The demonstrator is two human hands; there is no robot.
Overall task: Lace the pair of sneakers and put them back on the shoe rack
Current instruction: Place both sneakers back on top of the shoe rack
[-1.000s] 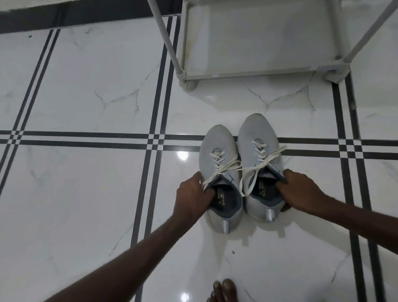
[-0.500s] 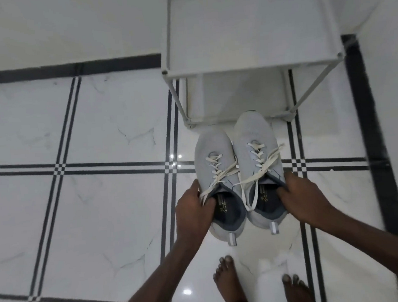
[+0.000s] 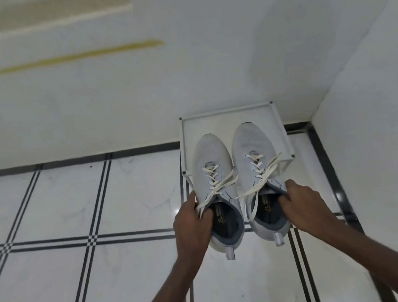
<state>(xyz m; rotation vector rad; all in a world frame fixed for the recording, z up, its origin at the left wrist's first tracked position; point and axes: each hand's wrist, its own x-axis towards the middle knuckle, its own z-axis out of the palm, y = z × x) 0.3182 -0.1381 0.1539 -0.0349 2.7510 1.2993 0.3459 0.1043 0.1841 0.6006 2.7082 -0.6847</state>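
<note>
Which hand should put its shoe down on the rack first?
Probably the right hand: its sneaker reaches farther over the rack than the left hand's sneaker.

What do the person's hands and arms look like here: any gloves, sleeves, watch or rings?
Both are bare. The left hand and right hand wear no gloves, and no ring shows. Both forearms are uncovered as far as the frame's edge: no sleeve, watch or bracelet in view.
</note>
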